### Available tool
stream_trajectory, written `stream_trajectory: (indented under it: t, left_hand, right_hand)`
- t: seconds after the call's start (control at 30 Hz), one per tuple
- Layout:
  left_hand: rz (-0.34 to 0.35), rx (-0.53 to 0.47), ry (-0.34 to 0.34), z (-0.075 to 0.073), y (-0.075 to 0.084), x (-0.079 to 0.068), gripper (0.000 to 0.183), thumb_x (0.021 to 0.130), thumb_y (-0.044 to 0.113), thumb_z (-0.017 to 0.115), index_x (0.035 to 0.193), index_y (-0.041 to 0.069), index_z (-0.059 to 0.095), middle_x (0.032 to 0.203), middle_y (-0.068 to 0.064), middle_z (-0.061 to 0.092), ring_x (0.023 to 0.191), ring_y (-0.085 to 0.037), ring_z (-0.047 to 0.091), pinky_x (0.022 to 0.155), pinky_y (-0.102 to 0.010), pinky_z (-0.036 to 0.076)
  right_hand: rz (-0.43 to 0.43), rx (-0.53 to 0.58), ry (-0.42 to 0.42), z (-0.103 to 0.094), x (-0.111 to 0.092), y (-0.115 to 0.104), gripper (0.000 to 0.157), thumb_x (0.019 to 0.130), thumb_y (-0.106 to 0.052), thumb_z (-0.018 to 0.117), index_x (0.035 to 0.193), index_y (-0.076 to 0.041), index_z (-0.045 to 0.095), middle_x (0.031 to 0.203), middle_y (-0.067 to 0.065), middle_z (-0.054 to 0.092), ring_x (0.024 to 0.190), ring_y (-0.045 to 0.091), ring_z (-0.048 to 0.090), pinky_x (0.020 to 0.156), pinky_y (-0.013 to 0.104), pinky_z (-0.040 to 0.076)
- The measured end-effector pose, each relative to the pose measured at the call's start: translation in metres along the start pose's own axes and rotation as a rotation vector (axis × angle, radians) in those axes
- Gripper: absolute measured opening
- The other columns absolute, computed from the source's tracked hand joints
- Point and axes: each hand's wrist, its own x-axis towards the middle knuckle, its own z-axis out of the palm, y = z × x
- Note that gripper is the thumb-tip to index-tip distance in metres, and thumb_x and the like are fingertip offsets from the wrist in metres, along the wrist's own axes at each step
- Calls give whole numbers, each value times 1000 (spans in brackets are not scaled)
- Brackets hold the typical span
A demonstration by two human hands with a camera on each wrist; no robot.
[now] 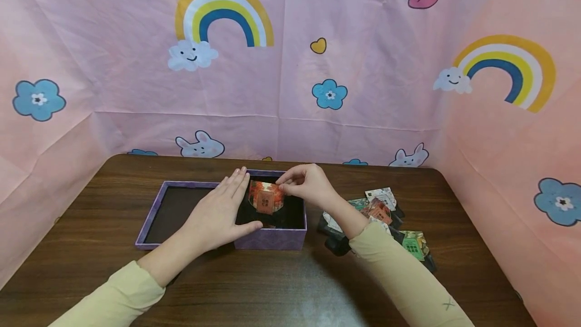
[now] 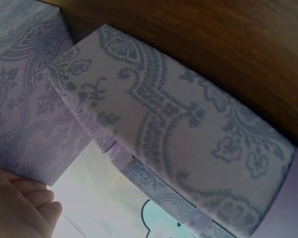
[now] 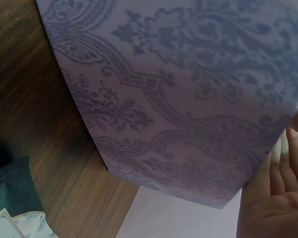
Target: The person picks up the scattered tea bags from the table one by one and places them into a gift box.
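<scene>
A purple patterned box (image 1: 271, 239) with a black inside stands near the middle of the table. Over its opening is a packet (image 1: 266, 199) printed in red and orange, with a small brown door-like label. My right hand (image 1: 310, 183) pinches the packet's upper right edge between thumb and fingers. Along the box's left rim rests my left hand (image 1: 213, 216), fingers straight and thumb stretched across the front rim. The right wrist view shows the box's side wall (image 3: 179, 99) beside the right hand (image 3: 278, 203). Part of the left hand (image 2: 20, 208) appears in the left wrist view.
Left of the box lies its shallow purple-edged lid (image 1: 146, 226), black inside, partly behind my left hand. On the right is a loose pile of packets (image 1: 381, 198), partly covered by my right forearm, with a green-labelled packet (image 1: 413, 245) nearby. A printed pink cloth (image 1: 281, 79) hangs behind the table.
</scene>
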Motion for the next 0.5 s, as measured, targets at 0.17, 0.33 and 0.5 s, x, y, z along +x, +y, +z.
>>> stream_trajectory:
  t: [0.17,0.33,0.5]
  left_hand:
    - [13,2,17,0,1,2,117,92,78,61,167,-4,22,177,-22,19,165,-37,21,133,-53,28]
    - [22,5,31,0,1,3,115,92,74,63,166,-5,25,176,-23,21,164,-37,23,132,-53,30]
    - [9,6,11,0,-1,2,115,93,73,65,166,-5,24,177,-22,19,165,-37,21,133,-53,28]
  right_hand:
    - [-28,-88,-19,4,-2,0,11,96,-9,78,104,-8,85,99,11,82,84,18,77,74,24,62]
    - [-71,-186,-27,8,-1,2,11,96,-9,77,103,-10,85,97,7,83,83,16,78,74,22,62]
    - [-108,-270,-36,12,-1,2,10,96,-8,78,103,-11,85,95,4,83,82,14,78,73,20,61]
